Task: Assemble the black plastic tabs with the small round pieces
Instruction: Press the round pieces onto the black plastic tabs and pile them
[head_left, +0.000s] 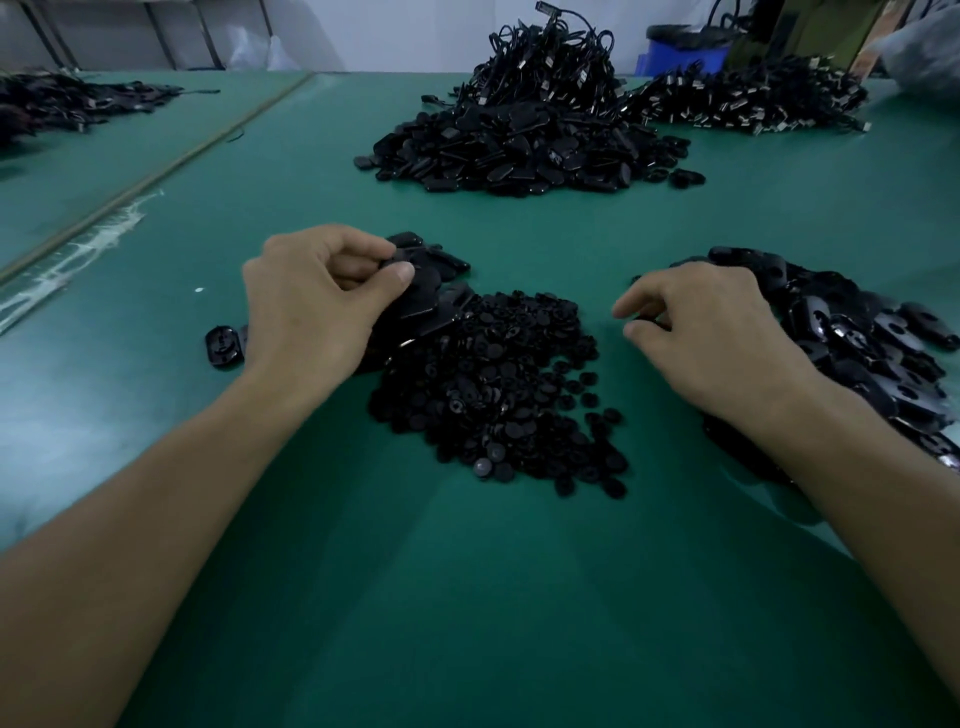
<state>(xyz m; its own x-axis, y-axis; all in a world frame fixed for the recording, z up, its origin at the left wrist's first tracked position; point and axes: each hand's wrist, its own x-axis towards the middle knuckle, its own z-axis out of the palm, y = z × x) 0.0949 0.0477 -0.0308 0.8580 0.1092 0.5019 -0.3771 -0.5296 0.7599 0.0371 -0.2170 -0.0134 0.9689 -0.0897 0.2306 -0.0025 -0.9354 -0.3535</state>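
Pinching tab (423, 286) w/ L hand (311, 304); R hand (711, 332) beside round pieces (493, 389).

The left hand (311, 306) pinches a black oval plastic tab (422, 280) at ten o'clock of the small round black pieces (493, 384); the right hand (711, 332), fingers curled, hovers at three o'clock

No readable text, label or number anywhere.
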